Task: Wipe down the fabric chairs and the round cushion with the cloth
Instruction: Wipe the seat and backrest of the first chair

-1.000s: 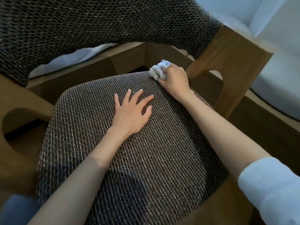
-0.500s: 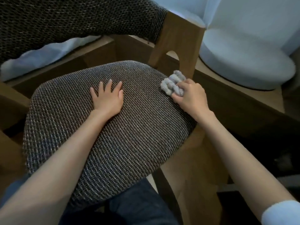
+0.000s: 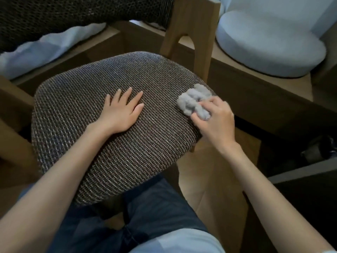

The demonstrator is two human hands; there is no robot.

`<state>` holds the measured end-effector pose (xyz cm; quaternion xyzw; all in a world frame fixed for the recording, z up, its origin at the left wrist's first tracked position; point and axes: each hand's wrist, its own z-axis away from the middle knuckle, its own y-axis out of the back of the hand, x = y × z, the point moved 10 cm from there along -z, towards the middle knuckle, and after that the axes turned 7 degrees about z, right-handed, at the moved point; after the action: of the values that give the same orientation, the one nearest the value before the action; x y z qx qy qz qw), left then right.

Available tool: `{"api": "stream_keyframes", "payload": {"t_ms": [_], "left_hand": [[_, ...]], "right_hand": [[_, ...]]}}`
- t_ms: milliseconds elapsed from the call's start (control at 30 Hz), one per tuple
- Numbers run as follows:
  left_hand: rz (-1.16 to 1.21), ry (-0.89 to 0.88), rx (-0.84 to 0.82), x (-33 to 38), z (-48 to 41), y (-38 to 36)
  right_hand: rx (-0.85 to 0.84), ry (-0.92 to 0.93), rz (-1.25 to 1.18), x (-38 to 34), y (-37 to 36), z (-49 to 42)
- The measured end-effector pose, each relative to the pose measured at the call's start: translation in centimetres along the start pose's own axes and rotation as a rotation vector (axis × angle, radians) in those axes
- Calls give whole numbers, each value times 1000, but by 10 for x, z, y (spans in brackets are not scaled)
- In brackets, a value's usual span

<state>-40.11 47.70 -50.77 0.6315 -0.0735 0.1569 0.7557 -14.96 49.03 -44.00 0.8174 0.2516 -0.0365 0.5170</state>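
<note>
A wooden chair with a dark woven fabric seat (image 3: 76, 99) fills the middle of the view, its woven backrest (image 3: 63, 13) above. My left hand (image 3: 121, 110) lies flat on the seat's middle, fingers spread, holding nothing. My right hand (image 3: 217, 119) presses a bunched pale grey cloth (image 3: 193, 101) against the seat's right edge, fingers curled over it. A round pale cushion (image 3: 269, 44) rests on a wooden ledge at the upper right, apart from both hands.
The chair's wooden back post (image 3: 193, 33) stands just behind the cloth. A pale pillow (image 3: 42, 50) lies on the ledge behind the seat. My knees in dark jeans (image 3: 145, 212) are under the seat's front edge. Dark objects sit low at right.
My right hand has dragged the cloth from the seat's back edge forward along its right side. The view has shifted, bringing the round cushion into sight. My left hand stays flat on the seat.
</note>
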Motion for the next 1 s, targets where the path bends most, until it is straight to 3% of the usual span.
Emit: {"api": "stream_keyframes", "payload": {"t_ms": [167, 267, 533, 733, 867, 1000], "left_hand": [[-1, -39, 30, -3, 23, 2], [-6, -46, 41, -6, 34, 2], [26, -72, 58, -13, 52, 9], [45, -56, 107, -30, 73, 21], [97, -27, 214, -56, 100, 34], [277, -33, 444, -80, 142, 54]], "right_hand": [[56, -287, -137, 67, -9, -44], [119, -321, -182, 64, -9, -28], [264, -12, -243, -30, 9, 65], [205, 212, -338, -94, 2, 98], [142, 353, -393, -147, -2, 104], [96, 529, -439, -201, -8, 114]]}}
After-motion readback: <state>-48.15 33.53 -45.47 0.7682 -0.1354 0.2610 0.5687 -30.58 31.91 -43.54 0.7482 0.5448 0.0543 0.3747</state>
